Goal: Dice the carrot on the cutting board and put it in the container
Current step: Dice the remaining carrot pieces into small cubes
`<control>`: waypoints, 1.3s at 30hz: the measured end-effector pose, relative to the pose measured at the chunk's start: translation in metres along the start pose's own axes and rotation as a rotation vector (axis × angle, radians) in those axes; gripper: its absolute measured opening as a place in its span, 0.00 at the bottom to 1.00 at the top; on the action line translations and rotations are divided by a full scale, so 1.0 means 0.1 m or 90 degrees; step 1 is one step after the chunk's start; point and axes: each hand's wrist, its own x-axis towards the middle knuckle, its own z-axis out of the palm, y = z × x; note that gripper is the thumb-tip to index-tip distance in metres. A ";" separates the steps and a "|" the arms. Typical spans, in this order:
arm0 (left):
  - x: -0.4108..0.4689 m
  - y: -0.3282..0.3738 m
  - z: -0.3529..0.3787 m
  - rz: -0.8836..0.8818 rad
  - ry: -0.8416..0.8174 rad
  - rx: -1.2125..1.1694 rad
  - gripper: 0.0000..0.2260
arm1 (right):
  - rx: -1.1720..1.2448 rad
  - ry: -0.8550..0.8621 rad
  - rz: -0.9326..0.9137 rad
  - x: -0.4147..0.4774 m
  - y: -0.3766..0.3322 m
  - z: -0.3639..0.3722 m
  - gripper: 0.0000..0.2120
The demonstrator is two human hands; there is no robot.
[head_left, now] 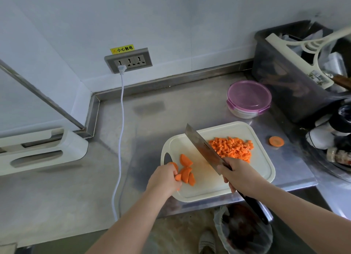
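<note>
Fingers (pixel 173 171) of left hand (pixel 164 177) curled on carrot chunks (pixel 187 171), tips hidden; right hand (pixel 237 175) fingers (pixel 232 187) wrap cleaver (pixel 205 149), handle hidden.

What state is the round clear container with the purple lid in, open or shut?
Shut: the purple lid sits flat on the round clear container.

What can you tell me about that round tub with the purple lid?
The container is a round, clear bowl, apparently plastic, closed by a see-through purple lid with side clips. It stands upright on the steel counter, beyond the cutting board, close beside a dark bin. No hand touches it.
</note>
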 end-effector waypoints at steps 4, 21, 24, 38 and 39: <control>0.05 -0.09 -0.09 -0.003 -0.009 -0.124 0.09 | 0.003 -0.003 -0.002 0.01 -0.01 0.00 0.08; 0.59 0.30 -0.25 -0.046 0.110 -0.332 0.08 | 0.030 0.025 0.013 -0.06 0.06 -0.09 0.09; 0.52 0.23 -0.29 0.067 0.057 -0.094 0.08 | 0.045 0.023 0.017 -0.06 0.08 -0.10 0.09; 0.61 0.44 -0.43 0.451 -0.057 0.565 0.12 | 0.049 0.008 0.031 -0.05 0.10 -0.12 0.09; 0.62 0.44 -0.42 0.464 -0.056 0.577 0.11 | 0.048 0.008 0.032 -0.05 0.10 -0.12 0.09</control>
